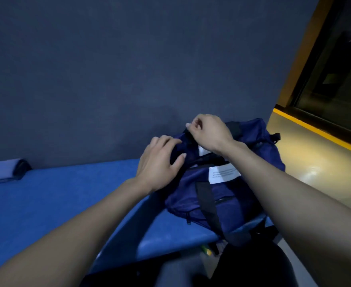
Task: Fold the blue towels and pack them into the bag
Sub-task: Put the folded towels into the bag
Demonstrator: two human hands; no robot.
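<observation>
A dark grey-blue wall fills most of my view, with a yellow-edged floor strip and a dark window at the right. Below the wall I see a blue padded surface running across from the left. At its right end sits the navy bag, slumped and soft, with a black strap running down its front and a white label near its top opening. My left hand rests on the bag's upper left side, fingers loosely bent and spread over the fabric, thumb pressed against it; I cannot tell whether it truly grips. My right hand is above the far edge of the bag, fingers curled tight, pinching a dark piece of the bag's top edge between thumb and forefinger. At the far left edge, against the wall, lies a pale blue folded towel, well apart from the bag.
</observation>
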